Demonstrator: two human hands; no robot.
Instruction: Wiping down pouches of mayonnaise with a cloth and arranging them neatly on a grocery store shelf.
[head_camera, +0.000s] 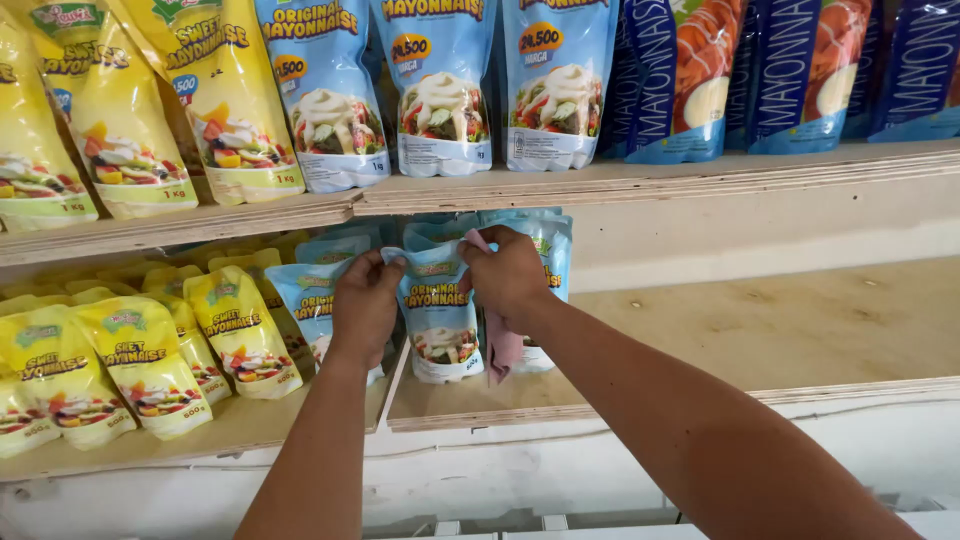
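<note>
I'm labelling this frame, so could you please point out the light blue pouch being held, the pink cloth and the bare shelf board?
light blue pouch (440, 318): head view, front panel.
pink cloth (502, 350): head view, hanging end.
shelf board (780, 330): head view, bare top.

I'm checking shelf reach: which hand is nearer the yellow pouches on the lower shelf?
Left. The left hand grips the blue pouch on the side facing the yellow pouches; the right hand, with a pink cloth, is farther off.
</note>
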